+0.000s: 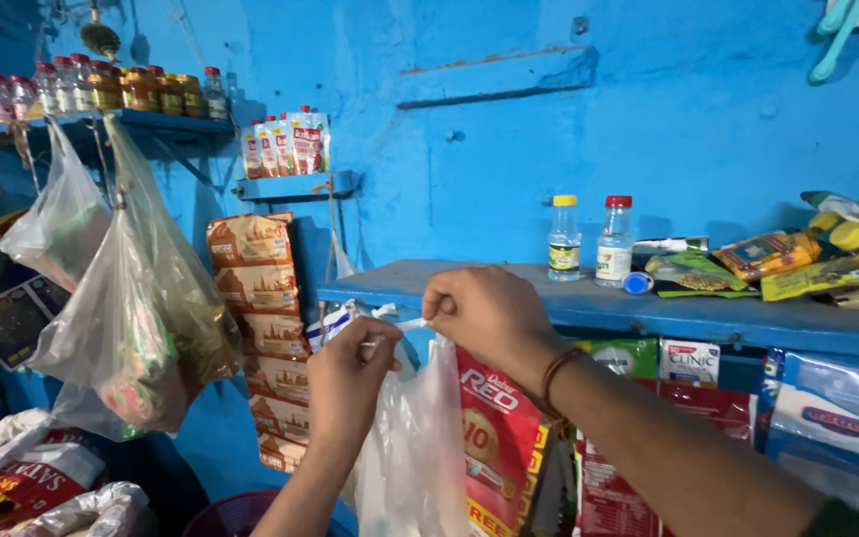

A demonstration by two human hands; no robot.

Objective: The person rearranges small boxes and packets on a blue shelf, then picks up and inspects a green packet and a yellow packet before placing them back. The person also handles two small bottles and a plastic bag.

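Two hands (350, 373) (484, 313) on white plastic bag (415, 447)

Red sachet strip (494, 438) hangs beside orange packets (256, 298).

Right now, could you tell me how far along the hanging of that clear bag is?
Done: the clear plastic bag is raised to the blue shelf. In hand: left hand and right hand pinch its white top. Left: letting go; whether it is fastened can't be seen.
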